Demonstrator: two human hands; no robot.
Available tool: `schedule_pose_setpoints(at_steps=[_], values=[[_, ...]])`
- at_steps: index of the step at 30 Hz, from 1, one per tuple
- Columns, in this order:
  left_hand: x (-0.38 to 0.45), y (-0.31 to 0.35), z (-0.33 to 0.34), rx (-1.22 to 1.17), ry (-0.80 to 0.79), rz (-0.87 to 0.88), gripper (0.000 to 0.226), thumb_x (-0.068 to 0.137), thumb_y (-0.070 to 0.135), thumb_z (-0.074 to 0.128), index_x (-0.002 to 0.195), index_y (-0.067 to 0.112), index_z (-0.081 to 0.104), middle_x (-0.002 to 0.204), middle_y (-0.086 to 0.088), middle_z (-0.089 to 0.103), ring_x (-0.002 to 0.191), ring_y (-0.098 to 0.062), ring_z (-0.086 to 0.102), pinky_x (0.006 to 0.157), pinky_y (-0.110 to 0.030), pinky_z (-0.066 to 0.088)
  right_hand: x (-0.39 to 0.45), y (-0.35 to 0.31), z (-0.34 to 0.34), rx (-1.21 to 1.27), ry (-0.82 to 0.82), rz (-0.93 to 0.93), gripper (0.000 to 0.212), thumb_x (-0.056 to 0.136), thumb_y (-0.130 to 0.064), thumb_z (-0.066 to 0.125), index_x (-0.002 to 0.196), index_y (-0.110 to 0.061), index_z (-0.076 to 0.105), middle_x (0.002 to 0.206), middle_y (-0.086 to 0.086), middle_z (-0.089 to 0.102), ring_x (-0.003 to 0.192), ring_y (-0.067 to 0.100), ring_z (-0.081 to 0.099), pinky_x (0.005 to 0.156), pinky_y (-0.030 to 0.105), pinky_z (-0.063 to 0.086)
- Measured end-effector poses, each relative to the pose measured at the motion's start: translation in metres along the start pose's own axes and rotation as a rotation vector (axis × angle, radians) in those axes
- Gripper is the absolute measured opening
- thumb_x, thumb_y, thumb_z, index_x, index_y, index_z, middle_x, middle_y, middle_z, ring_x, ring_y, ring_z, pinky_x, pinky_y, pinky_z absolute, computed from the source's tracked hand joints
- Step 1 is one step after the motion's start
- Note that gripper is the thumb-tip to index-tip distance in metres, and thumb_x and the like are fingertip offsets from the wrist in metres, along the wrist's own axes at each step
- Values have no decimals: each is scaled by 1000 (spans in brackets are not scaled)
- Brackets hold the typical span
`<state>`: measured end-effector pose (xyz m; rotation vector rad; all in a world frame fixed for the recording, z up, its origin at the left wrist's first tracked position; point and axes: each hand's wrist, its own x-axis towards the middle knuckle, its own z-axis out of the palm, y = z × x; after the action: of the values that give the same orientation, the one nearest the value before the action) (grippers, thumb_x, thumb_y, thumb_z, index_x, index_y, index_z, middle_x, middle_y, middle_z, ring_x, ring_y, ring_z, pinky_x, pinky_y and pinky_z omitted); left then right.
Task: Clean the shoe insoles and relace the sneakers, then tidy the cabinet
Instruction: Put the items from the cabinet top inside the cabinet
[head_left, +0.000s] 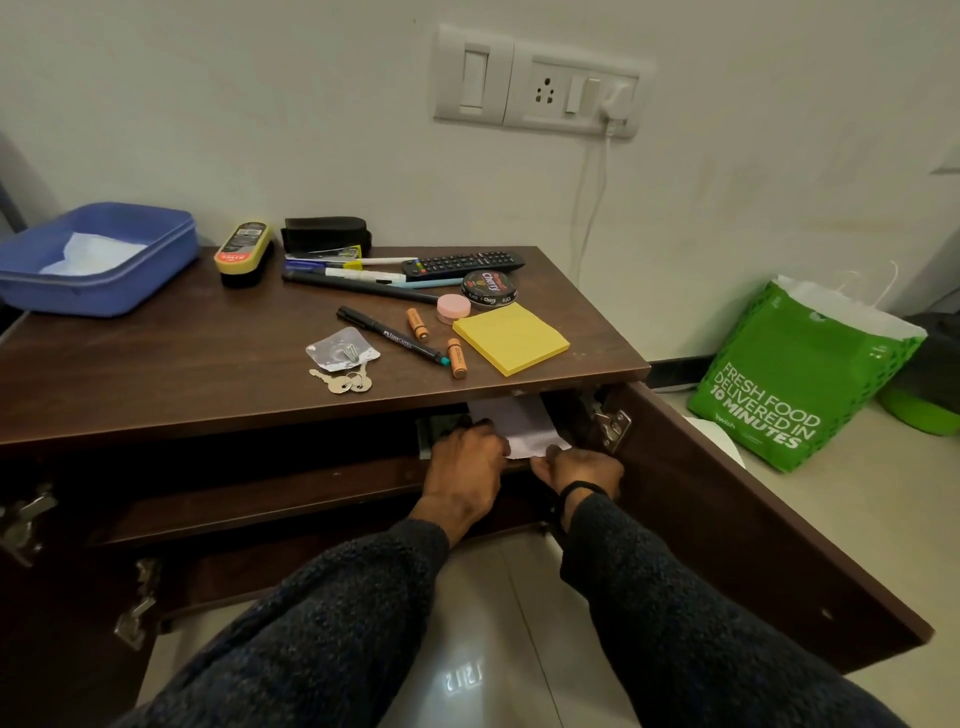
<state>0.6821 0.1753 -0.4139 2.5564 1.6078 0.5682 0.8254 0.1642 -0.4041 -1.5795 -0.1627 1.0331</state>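
Paper (524, 426) on the cabinet (727, 499) shelf looks light and floppy; my left hand (467, 462) and right hand (582, 467) pinch its near edge.

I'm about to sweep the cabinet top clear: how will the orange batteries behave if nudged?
The two orange batteries lie on their sides, so they will probably roll. One lies close to the cabinet top's front edge and might drop off. They look small and smooth, likely slippery to pinch.
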Motion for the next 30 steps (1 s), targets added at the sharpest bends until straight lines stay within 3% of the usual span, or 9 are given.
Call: schedule_pose_setpoints(at_steps=[3, 7, 11, 14, 17, 22, 26, 28, 30], values=[[-5, -2, 2, 53, -67, 50, 16, 97, 28, 59, 107, 25, 71, 115, -1, 60, 107, -25, 56, 90, -41, 46, 2, 6, 0, -244, 108, -120, 11, 83, -6, 78, 87, 0, 70, 78, 12, 74, 50, 15, 68, 42, 13, 49], [-16, -4, 1, 157, -117, 107, 52, 85, 7, 62, 133, 28, 59, 134, -3, 51, 127, -29, 41, 107, -46, 36, 12, 19, -8, -506, 173, -196, 24, 76, -34, 84, 74, -15, 70, 58, 0, 70, 51, 18, 70, 65, 43, 63], [-15, 2, -8, 169, -132, 110, 46, 87, 11, 62, 132, 23, 60, 136, -4, 52, 129, -28, 41, 109, -44, 34, 10, 17, -8, -839, 195, -385, 30, 81, -52, 72, 77, -23, 66, 81, 1, 69, 77, 25, 68, 76, 46, 58], [-7, 14, -32, 8, -65, 124, 29, 92, 15, 58, 120, 19, 65, 125, -6, 62, 116, -27, 56, 98, -40, 48, -19, 4, 4, -868, 158, -649, 29, 91, -46, 61, 78, -21, 64, 79, 2, 67, 76, 26, 65, 72, 37, 55], [-1, 28, -78, -109, -103, 77, 18, 93, 16, 56, 109, 14, 66, 107, -8, 68, 97, -29, 67, 82, -40, 57, -41, -10, 12, -745, 81, -855, 25, 90, -34, 62, 71, -19, 59, 69, 1, 63, 70, 25, 61, 71, 42, 55], [-22, 32, -123, -226, -287, 114, 27, 95, 30, 62, 120, 22, 61, 111, -1, 65, 96, -17, 64, 83, -36, 58, -54, -20, -5, -621, 1, -1160, 29, 87, -23, 60, 61, -19, 49, 53, -5, 48, 50, 15, 50, 58, 46, 51], [-28, 25, -157, -193, 10, 183, 13, 96, 37, 58, 98, 29, 68, 86, 12, 65, 73, -2, 57, 71, -21, 51, -68, -29, -3, -476, -28, -1467, 32, 93, -26, 55, 62, -17, 51, 54, -8, 45, 46, 11, 44, 45, 39, 43], [-21, 15, -171, -97, 228, 196, 21, 92, 49, 57, 98, 32, 68, 85, 14, 65, 75, -2, 55, 70, -19, 45, -73, -40, 1, -457, -16, -1567, 26, 92, -28, 62, 70, -14, 57, 65, -6, 50, 57, 14, 46, 52, 37, 42], [-14, 1, -179, -99, 283, 172, 31, 87, 59, 59, 109, 38, 60, 98, 17, 58, 90, -4, 51, 78, -24, 46, -73, -53, 5, -561, 11, -1588, 25, 86, -38, 68, 87, -14, 62, 86, -3, 55, 78, 16, 49, 67, 33, 42]])
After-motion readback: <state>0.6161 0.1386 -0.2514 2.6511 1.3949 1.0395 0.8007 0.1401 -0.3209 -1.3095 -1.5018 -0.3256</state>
